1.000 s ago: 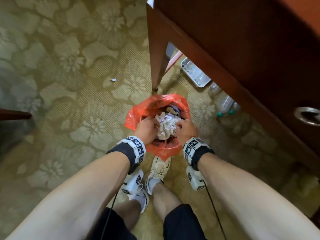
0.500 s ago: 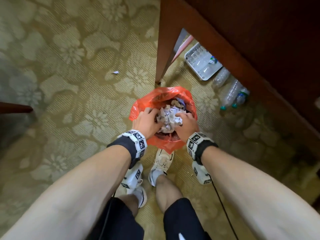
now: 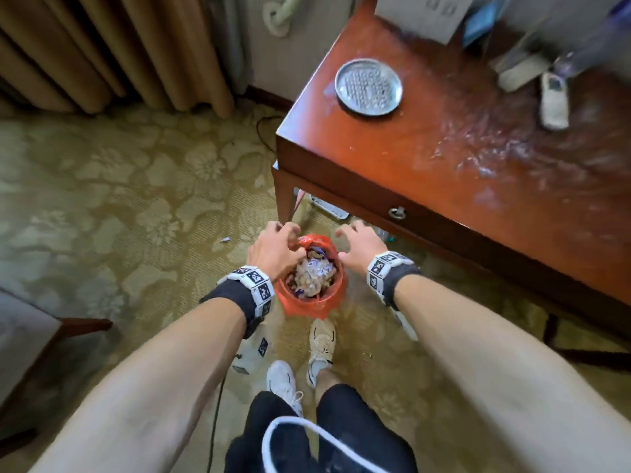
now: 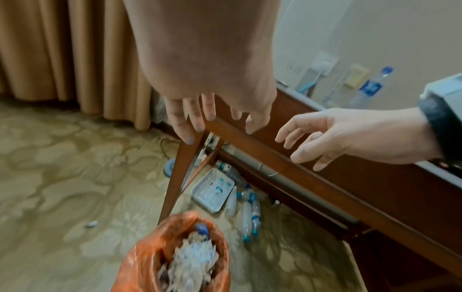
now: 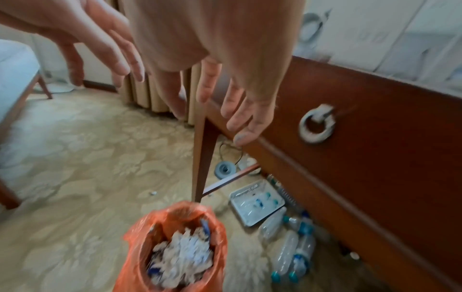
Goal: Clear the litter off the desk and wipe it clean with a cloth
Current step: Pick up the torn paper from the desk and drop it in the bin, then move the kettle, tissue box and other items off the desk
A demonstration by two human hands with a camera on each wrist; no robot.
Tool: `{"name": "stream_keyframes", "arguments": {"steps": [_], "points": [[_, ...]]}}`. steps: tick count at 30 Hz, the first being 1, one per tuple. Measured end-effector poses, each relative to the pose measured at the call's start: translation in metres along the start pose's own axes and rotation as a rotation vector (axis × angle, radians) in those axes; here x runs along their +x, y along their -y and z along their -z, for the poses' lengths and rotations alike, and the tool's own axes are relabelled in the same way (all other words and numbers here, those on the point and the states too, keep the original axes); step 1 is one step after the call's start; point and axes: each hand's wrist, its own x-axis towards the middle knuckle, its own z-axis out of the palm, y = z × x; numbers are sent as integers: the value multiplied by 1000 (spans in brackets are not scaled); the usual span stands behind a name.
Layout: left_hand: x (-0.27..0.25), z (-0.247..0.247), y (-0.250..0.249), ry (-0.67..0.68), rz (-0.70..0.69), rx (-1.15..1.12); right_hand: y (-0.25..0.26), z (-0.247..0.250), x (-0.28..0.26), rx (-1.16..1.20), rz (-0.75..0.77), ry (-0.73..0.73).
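both hands hang above the orange-lined bin [image 3: 309,295] at the desk's [image 3: 426,148] 7 o'clock corner; left hand [image 3: 273,250] and right hand [image 3: 358,247] loosely spread, holding nothing; crumpled paper litter [image 3: 312,274] fills the bin.

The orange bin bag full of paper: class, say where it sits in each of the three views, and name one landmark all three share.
Head view: orange bin bag at centre, on the carpet between the two hands.
Left wrist view: bottom edge, just left of centre.
Right wrist view: bottom edge, left of centre.
Shared landmark: the desk leg just behind the bag.
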Motion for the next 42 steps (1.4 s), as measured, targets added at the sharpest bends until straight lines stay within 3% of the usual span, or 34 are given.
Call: {"name": "stream_keyframes", "arguments": {"steps": [9,18,25,31,42], "points": [[-23,108,-126,-123,-227,96,-24,145,-90,47,-87,-292],[-7,125,-274,-214,-447,170,-126,250,-148,82,-189,-455],[12,85,-381,-195,-480,223,-239,280,-170,151,-291,-435],[26,46,-441,-171,-478,228,-310,281,-173,209,-325,-417],[63,32,-457,-101,-434,243,-334,276,-132,264,-333,-356]]}}
